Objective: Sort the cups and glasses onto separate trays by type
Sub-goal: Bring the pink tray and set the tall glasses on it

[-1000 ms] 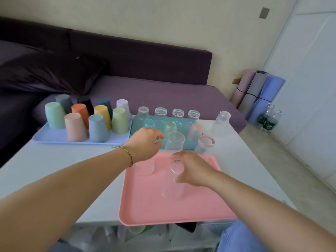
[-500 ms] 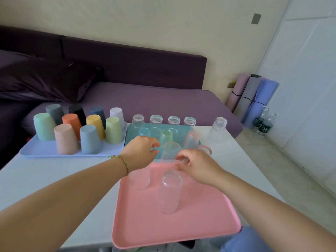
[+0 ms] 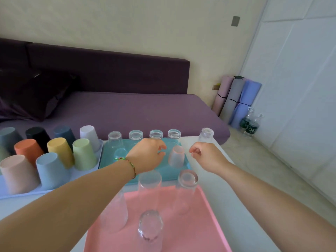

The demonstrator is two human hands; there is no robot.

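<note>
Both hands reach over the teal tray [image 3: 116, 166] at the middle of the frame. The left hand [image 3: 147, 155] hovers there with its fingers [image 3: 161, 148] curled narrow – whether they hold anything I cannot tell. The right hand [image 3: 207, 157] sits just to the right, its fingers loosely curled and holding nothing. Between the two hands a pinkish translucent cup [image 3: 176, 155] stands upside down on the teal tray, with four short clear glasses [image 3: 156, 134] in a row along the tray's far edge. At lower centre, the pink tray [image 3: 200, 224] bears four tall clear glasses [image 3: 187, 190], all inverted. The lavender tray [image 3: 27, 194] at the left carries the coloured opaque cups [image 3: 84, 154] – also inverted. One more clear glass [image 3: 205, 135] stands alone on the desk [image 3: 214, 197], right of the teal tray.
</note>
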